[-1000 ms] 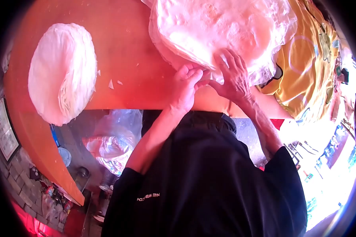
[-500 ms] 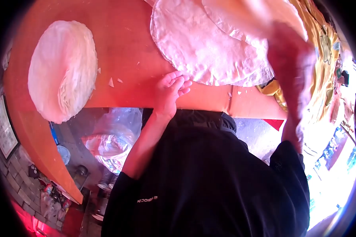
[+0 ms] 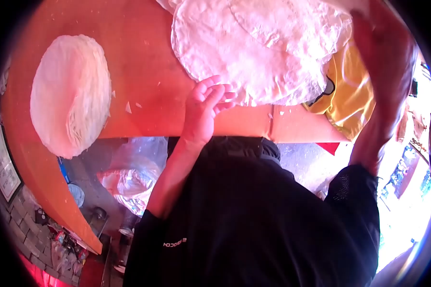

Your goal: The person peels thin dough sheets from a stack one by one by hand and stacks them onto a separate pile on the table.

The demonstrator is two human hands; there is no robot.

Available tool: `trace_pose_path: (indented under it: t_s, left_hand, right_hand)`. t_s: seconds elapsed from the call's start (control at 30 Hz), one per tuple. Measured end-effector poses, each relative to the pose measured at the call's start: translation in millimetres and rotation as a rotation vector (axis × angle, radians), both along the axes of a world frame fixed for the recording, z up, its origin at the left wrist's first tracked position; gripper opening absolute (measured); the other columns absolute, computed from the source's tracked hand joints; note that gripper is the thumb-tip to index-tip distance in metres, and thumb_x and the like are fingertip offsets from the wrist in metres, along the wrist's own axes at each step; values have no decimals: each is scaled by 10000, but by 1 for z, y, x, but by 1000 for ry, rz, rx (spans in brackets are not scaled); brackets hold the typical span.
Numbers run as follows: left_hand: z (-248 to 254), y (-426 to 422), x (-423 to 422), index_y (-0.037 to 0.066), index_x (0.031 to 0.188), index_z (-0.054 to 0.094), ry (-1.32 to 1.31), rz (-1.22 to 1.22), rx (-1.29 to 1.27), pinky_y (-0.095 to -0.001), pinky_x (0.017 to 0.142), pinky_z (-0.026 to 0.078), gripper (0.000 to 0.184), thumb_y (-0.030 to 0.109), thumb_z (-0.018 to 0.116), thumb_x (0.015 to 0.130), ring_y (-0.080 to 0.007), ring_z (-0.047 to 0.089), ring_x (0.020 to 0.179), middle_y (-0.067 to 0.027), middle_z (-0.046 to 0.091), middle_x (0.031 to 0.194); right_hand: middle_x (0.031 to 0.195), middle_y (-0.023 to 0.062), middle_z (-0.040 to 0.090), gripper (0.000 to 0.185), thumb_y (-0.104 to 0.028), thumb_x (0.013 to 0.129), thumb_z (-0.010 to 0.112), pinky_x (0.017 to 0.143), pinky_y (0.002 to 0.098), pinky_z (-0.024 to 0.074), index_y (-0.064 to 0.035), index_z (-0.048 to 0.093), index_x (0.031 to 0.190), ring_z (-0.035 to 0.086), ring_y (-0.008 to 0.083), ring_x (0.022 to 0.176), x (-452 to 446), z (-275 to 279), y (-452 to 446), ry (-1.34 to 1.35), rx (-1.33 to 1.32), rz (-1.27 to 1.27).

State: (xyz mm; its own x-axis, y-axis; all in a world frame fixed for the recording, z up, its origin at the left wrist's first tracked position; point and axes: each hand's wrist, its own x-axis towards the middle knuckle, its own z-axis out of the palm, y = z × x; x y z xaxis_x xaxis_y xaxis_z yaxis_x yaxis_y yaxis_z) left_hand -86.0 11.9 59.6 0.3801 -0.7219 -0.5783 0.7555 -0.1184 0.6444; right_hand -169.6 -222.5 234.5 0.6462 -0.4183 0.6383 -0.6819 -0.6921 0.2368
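Observation:
A stack of thin, pale round flatbread sheets point(image 3: 273, 52) lies on the orange table point(image 3: 143, 71) at the top centre. My left hand point(image 3: 203, 107) is at its lower left edge, fingers loosely curled and apart, holding nothing. Stretched far to the upper right, my right hand point(image 3: 368, 16) is at the frame's edge, its fingers not clearly visible. Beside it, a strip of a pale sheet point(image 3: 347, 5) shows at the top edge. A second, folded-looking pile of sheets point(image 3: 69, 95) rests on the left side of the table.
Yellow cloth point(image 3: 352, 91) hangs at the table's right side. Small pale flakes point(image 3: 128, 107) are scattered on the tabletop. Below the table edge is a clear plastic bag point(image 3: 129, 184). A framed picture point(image 3: 5, 160) stands at the far left.
My right hand has left the near edge of the stack and swung to the upper right. The stack's top surface looks different. My left hand has drawn slightly left and its fingers have spread.

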Motion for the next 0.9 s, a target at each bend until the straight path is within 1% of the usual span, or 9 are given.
trace_pose_path:
  t_s: [0.13, 0.23, 0.37, 0.5, 0.53, 0.57, 0.63, 0.7, 0.9]
  left_hand:
    - [19, -7, -5, 21, 1394, 327, 10, 1, -283, -424, 977, 425, 697, 394, 611, 879, -277, 492, 1197, -170, 473, 1296]
    - [17, -1, -10, 41, 1381, 351, 105, 146, -288, -418, 972, 428, 653, 386, 600, 887, -253, 494, 1196, -123, 487, 1308]
    - [1, 13, -2, 57, 1266, 473, 175, 203, 269, -278, 811, 473, 422, 182, 612, 888, -158, 557, 1044, -29, 567, 1148]
    - [-14, 23, -1, -7, 1230, 485, 250, 271, 126, -315, 864, 478, 444, 47, 627, 813, -193, 561, 1049, -69, 566, 1134]
    - [-17, 28, 1, -23, 1264, 461, 123, 278, 109, -351, 918, 464, 498, 3, 605, 788, -229, 553, 1083, -98, 557, 1179]
    - [-10, 29, 4, -22, 1299, 439, 31, 306, 81, -367, 958, 441, 542, -14, 589, 778, -249, 537, 1123, -108, 537, 1239]
    - [1, 39, 20, -18, 1315, 430, -121, 267, 23, -376, 976, 425, 560, -23, 575, 774, -252, 517, 1151, -113, 516, 1274]
    - [9, 47, 37, -11, 1329, 421, -162, 249, 48, -376, 1002, 399, 578, -27, 567, 770, -250, 494, 1180, -112, 497, 1300]
    - [-41, 76, 63, -23, 1321, 431, -178, 223, 125, -360, 1000, 392, 599, -80, 564, 739, -247, 499, 1173, -120, 502, 1300]
  right_hand:
    - [819, 98, 622, 233, -69, 676, 594, 679, 378, 497, -49, 634, 904, 606, 267, 768, -8, -68, 44, 203, 460, 442]
    - [677, 65, 542, 83, -69, 654, 586, 569, 390, 449, -103, 533, 709, 565, 244, 658, -12, -121, 91, 361, 787, 579]
    - [628, 84, 475, 106, -96, 639, 580, 528, 389, 425, -74, 479, 661, 524, 246, 599, -24, -157, 141, 273, 881, 613]
    - [822, 163, 619, 343, -222, 699, 739, 664, 402, 500, 7, 622, 926, 619, 322, 781, -36, -123, 121, 121, 1276, 620]
    - [919, 171, 651, 543, -414, 699, 766, 753, 408, 512, -13, 646, 1046, 641, 311, 861, -45, -122, 106, -64, 1348, 526]
    - [958, 142, 669, 514, -362, 719, 769, 770, 352, 517, -32, 635, 1090, 655, 262, 861, -52, -121, 82, -33, 1457, 235]
    - [898, 65, 663, 416, -243, 750, 762, 726, 265, 501, -22, 631, 1077, 614, 134, 784, -70, -125, 15, -477, 1449, -79]
    - [883, 84, 648, 365, -229, 797, 710, 595, 274, 491, 27, 621, 1042, 585, 149, 684, -110, -167, -64, -1079, 1433, -166]
    - [729, 80, 594, 311, -236, 790, 714, 504, 263, 468, 22, 618, 934, 563, 157, 571, -145, -184, -148, -1244, 1699, -525]
